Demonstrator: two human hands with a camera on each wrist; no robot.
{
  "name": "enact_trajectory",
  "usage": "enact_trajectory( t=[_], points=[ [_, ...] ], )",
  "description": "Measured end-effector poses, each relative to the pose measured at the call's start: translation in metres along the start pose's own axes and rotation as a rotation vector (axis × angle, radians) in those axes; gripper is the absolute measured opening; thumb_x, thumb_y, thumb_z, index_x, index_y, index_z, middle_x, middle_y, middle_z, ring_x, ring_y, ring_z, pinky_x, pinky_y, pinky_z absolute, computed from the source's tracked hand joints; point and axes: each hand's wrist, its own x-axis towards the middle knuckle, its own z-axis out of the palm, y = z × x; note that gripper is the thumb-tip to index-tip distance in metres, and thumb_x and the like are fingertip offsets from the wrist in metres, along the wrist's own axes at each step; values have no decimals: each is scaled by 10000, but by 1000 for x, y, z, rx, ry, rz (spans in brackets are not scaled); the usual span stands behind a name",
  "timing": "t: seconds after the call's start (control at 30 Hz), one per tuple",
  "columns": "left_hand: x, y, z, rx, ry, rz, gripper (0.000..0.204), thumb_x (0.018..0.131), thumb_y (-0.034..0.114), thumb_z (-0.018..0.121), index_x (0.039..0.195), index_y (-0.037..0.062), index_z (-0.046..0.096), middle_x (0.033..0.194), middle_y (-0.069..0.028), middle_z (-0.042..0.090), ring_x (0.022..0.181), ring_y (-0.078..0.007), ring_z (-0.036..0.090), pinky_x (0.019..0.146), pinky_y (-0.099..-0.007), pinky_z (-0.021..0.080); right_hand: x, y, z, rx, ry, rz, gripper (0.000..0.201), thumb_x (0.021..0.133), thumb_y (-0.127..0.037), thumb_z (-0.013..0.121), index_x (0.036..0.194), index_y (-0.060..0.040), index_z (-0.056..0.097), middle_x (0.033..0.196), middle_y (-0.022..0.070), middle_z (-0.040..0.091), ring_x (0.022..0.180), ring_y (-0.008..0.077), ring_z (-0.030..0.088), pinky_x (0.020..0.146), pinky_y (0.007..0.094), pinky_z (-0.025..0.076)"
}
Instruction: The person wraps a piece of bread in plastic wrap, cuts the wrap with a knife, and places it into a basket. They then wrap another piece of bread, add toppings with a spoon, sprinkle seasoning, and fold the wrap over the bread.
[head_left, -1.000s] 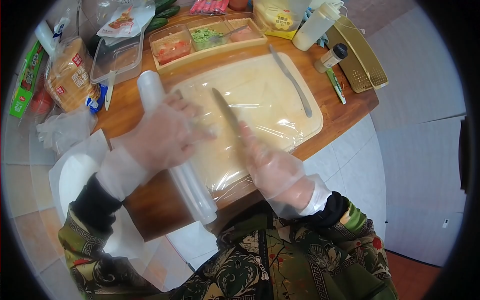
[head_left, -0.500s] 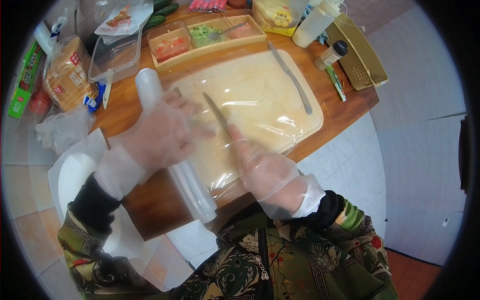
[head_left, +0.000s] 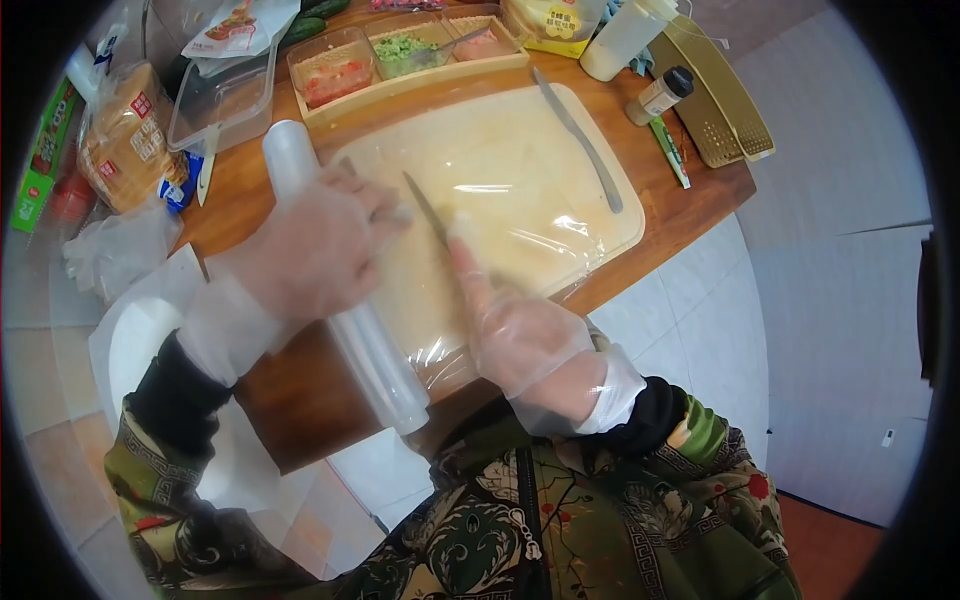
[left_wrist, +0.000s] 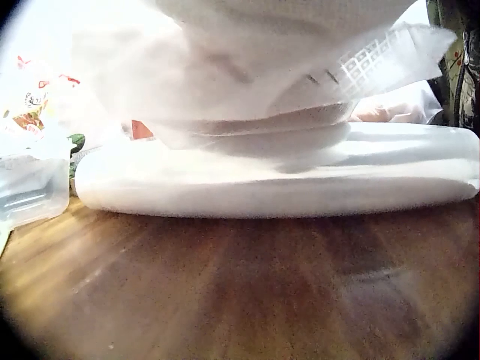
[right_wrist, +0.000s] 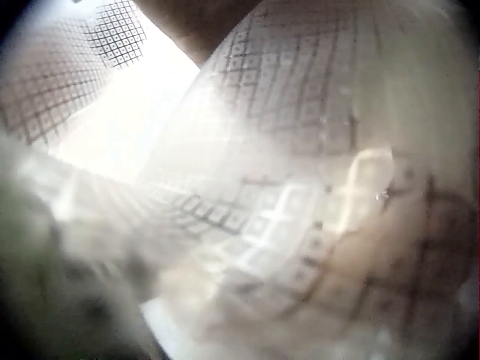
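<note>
In the head view, clear plastic film [head_left: 490,190] covers a pale cutting board. Its white roll [head_left: 375,365] lies along the board's left side and shows large in the left wrist view [left_wrist: 255,196]. The gloved left hand [head_left: 310,250] reaches across the roll, curled fingers gripping the film at the board's left part; the fingertips are blurred. The gloved right hand [head_left: 530,345] grips a knife [head_left: 425,205], index finger along it, blade pointing away over the film. A second knife [head_left: 580,135] lies at the board's right. Glove plastic fills the right wrist view.
Behind the board stands a wooden tray [head_left: 415,88] with three tubs of chopped food. Bagged bread [head_left: 130,145] and a clear container [head_left: 228,105] are at the left. A squeeze bottle [head_left: 625,42], a spice jar [head_left: 660,95] and a basket [head_left: 722,110] stand at the right.
The right hand and its knife have moved left, closer to the left hand. The left hand stays over the roll, its fingers drawn in more. The view has shifted slightly.
</note>
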Motion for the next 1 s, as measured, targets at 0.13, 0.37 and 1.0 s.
enact_trajectory(
  t=[0.13, 0.37, 1.0],
  points=[
    [0, -2, 2, -6, 35, 19, 416, 687, 94, 650, 1097, 28, 688, 1104, -167, 656, 1040, -358, 624, 988, -477, 468, -10, 4, 12, -2, 84, -24, 803, 910, -114, 542, 1561, 86, 116, 749, 208, 662, 650, 351, 658, 629, 448, 533],
    [0, 0, 0, -4, -8, -15, 436, 696, 96, 652, 1124, 25, 695, 1108, -167, 659, 1031, -351, 625, 1003, -465, 464, -39, 1, 12, -70, 89, -10, 774, 908, -102, 568, 1557, 70, 185, 710, 193, 635, 598, 339, 637, 560, 442, 521],
    [-4, 0, 4, -51, 23, -35, 397, 730, 83, 657, 1116, 6, 709, 1139, -177, 659, 1044, -356, 627, 1051, -456, 440, -70, 8, 12, -30, 11, -44, 847, 844, -25, 597, 1550, 104, 147, 715, 175, 600, 587, 331, 617, 553, 439, 510]
  ],
)
